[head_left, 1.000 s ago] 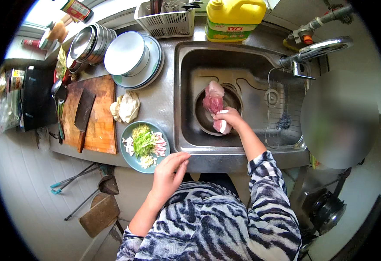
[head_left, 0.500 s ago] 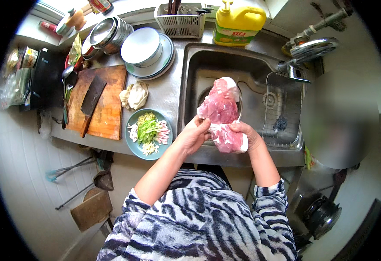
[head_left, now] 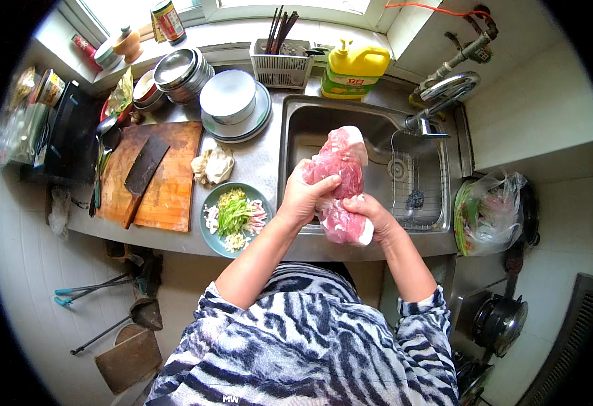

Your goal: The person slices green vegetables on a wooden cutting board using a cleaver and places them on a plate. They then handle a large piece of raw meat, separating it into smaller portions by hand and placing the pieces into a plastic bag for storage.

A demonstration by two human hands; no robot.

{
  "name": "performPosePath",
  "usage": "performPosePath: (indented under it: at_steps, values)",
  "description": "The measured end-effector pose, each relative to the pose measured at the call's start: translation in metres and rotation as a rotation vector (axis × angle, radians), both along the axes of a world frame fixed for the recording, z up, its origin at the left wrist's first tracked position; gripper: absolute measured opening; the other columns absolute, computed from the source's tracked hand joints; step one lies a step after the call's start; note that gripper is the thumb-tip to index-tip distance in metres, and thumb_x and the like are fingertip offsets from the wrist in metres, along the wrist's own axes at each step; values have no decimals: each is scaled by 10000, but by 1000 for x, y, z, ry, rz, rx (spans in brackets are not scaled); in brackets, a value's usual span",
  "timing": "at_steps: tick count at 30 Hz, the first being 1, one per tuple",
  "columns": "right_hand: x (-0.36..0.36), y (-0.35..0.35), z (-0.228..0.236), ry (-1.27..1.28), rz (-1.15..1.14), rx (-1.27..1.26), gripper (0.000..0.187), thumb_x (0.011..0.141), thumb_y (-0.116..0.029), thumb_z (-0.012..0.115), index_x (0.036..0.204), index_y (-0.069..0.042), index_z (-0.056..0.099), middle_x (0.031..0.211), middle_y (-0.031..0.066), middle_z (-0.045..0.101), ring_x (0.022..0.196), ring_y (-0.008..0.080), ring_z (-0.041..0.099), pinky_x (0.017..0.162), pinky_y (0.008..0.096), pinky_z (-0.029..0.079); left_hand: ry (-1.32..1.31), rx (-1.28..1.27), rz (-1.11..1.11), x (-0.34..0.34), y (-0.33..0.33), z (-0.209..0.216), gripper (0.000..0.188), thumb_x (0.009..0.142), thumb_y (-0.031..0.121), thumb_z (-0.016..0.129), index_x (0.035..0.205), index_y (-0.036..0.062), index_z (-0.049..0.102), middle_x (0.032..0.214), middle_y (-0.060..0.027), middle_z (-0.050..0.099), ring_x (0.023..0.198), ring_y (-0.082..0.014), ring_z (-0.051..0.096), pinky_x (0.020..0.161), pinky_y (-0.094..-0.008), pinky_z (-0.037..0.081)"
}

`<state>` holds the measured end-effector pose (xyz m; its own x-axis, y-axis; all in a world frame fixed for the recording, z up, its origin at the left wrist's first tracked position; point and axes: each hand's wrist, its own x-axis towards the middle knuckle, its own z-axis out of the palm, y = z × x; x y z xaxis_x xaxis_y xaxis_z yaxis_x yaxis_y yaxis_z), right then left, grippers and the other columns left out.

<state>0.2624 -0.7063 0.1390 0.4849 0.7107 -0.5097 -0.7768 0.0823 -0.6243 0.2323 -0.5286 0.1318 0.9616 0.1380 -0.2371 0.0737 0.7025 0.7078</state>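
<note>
We look down on a white-walled kitchen with a window at the back and a stainless-steel counter point(head_left: 256, 154) running under it. In the middle of the view is one slab of raw pork point(head_left: 342, 157), held up over the near left part of the single-basin sink point(head_left: 377, 128), its lower end reaching over the front rim. The left hand point(head_left: 302, 194) grips it, thumb pressed across the upper face; the right hand point(head_left: 379, 218) clasps the lower part, thumb on top. We cannot see most of the fingers beneath.

As we judge it, the cutting of the small ingredients is done: one blue-green plate point(head_left: 215, 239) just left of the hands carries five little heaps, green shreds in the centre. The pork is whole and uncut, so any slicing of it is left undone. One cleaver point(head_left: 146, 166) lies on one wooden cutting board point(head_left: 174, 197), well apart from both hands.

Farther out, we count one white bowl point(head_left: 227, 95) on stacked plates, one yellow jug point(head_left: 356, 66), one faucet point(head_left: 435, 111) and one white basket point(head_left: 281, 73) of chopsticks, too bunched to count.
</note>
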Motion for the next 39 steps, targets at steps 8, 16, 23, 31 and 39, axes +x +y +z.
performPosePath:
  at_steps: [8,16,23,31,39]
  values:
    - [1,3,11,-182,-62,0,598,781,-279,743,1230,39,510,1060,148,647,920,219,669,835,352,547,-21,42,-10,3,-3,4,521,773,119,805,1177,10,494,1067,-74,612,980,-164,608,877,-319,508]
    - [24,-18,25,-1445,-63,-845,439,692,-259,766,1080,-130,608,940,97,610,916,327,598,736,416,518,126,117,-23,0,-52,17,865,780,218,820,1435,168,258,1271,-28,486,1079,-175,557,818,-350,520]
    - [15,-28,23,-1761,-174,-932,516,668,-217,762,1142,-119,582,1072,121,559,1008,328,525,861,437,464,100,-185,171,22,-85,-5,422,886,132,666,1261,57,487,1148,-109,609,1048,-227,626,875,-378,548]
    - [20,-68,13,-1137,-363,-520,479,805,-237,743,1195,-36,550,1110,108,563,1030,235,543,928,357,440,136,-84,284,27,-85,-11,419,895,134,639,1274,26,497,1147,-140,633,1038,-262,649,913,-416,547]
    - [23,-101,-133,-361,-273,-534,277,967,-282,558,1150,-74,566,893,6,607,658,73,536,574,218,430,142,-199,412,27,-90,13,493,823,32,690,1267,26,476,1114,-123,611,982,-249,654,834,-398,577]
